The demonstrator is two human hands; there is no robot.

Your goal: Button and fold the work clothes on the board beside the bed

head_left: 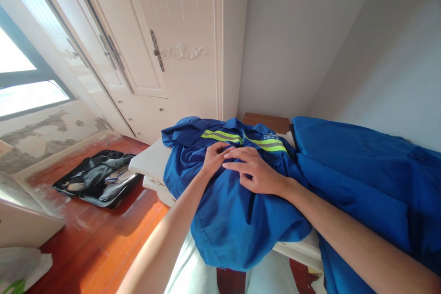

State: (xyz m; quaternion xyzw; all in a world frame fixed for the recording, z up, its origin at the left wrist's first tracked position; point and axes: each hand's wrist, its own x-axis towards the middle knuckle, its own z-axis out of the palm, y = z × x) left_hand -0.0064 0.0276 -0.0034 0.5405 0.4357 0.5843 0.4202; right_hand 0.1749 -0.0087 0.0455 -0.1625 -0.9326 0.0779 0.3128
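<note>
A blue work jacket (237, 220) with yellow-green and grey reflective strips lies in front of me, its lower part hanging over the near edge of a white surface (148, 161). My left hand (216, 158) is over the jacket's front, thumb and fingers pinched on the cloth just below the strips. Close against it, my right hand (255, 172) reaches in from the right. Its fingers are stretched out and apart, and the foremost tips meet my left fingertips. The cloth edge beneath the fingertips is hidden.
More blue cloth (351, 179) is heaped at the right, beside the jacket. An open black suitcase (99, 177) with things inside lies on the red wooden floor (138, 234) at the left. Behind stands a white wardrobe (186, 4); a grey wall (282, 32) rises beside it.
</note>
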